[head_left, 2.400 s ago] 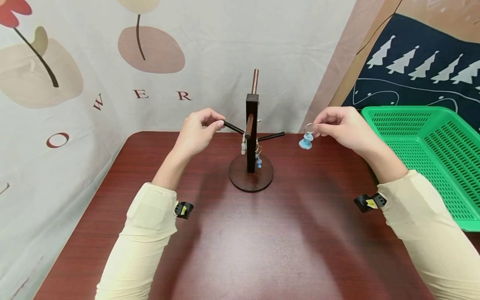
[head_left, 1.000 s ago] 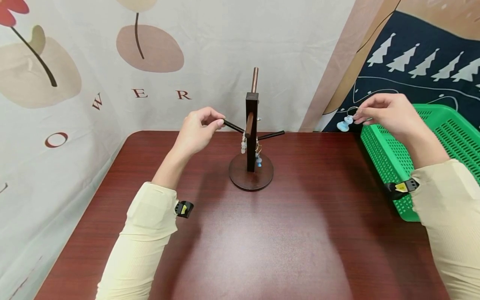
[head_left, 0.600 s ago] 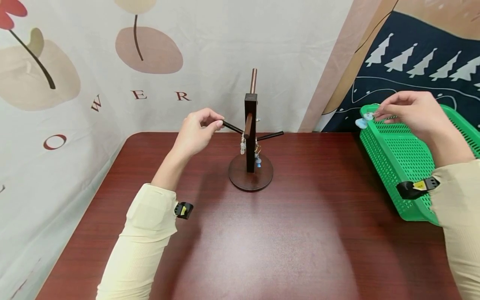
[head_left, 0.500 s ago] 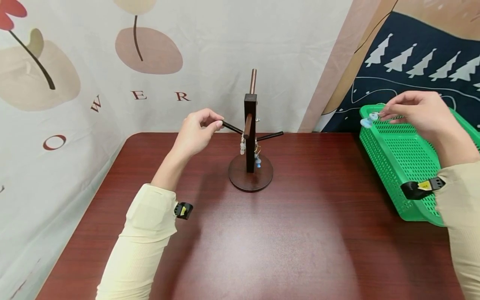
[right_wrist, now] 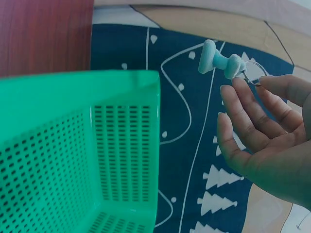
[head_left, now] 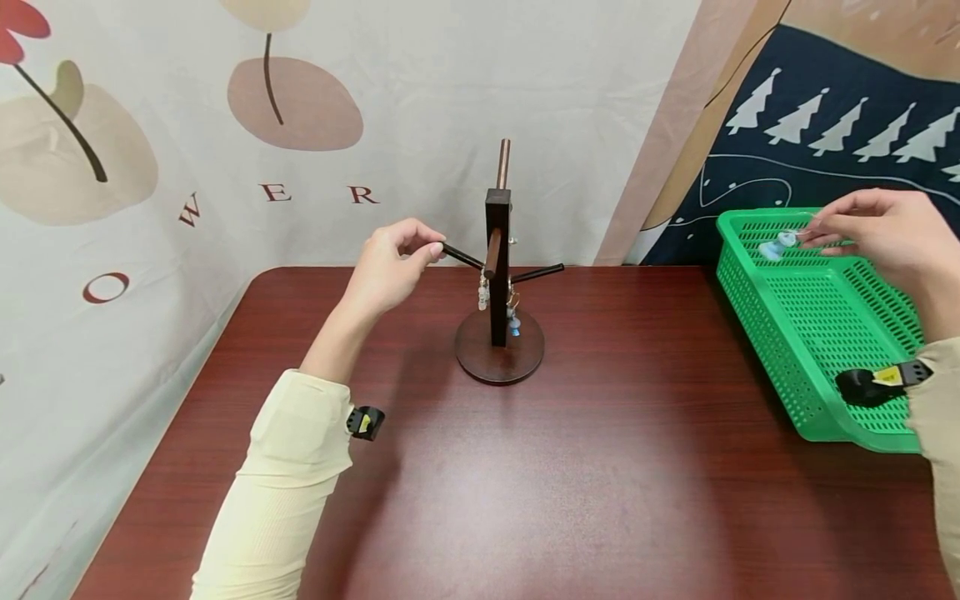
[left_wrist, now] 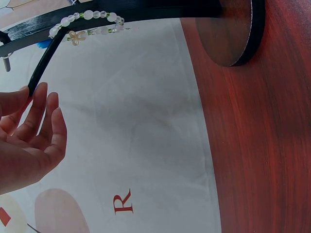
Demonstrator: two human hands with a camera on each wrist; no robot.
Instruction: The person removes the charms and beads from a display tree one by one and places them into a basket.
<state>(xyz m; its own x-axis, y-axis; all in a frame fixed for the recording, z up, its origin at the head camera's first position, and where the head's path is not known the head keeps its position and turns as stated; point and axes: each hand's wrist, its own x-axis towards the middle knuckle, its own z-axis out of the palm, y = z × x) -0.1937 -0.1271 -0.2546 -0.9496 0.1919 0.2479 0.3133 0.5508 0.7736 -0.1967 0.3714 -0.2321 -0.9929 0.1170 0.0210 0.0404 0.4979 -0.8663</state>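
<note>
head view with both wrist views. the right hand (head_left: 888,233) pinches the metal ring of a pale blue keychain charm (head_left: 776,246) between thumb and fingertips (right_wrist: 240,82), the other fingers loosely extended; the charm hangs in the air over the far end of the green perforated basket (head_left: 817,333), not touching it. the basket sits on the right part of the dark red wooden table (head_left: 525,467), in front of a navy cloth printed with white trees (head_left: 832,125). the left hand (head_left: 390,267) holds the tip of the left peg (head_left: 459,254) of a dark wooden hanger stand (head_left: 497,275) with curled finger and thumb. from the stand's pegs hang a white bead strand (left_wrist: 90,22) and a small blue trinket (head_left: 513,323); the stand's round base (head_left: 498,357) rests near the table's far middle. a cream cloth with flower shapes and letters (head_left: 262,117) forms the backdrop.
</note>
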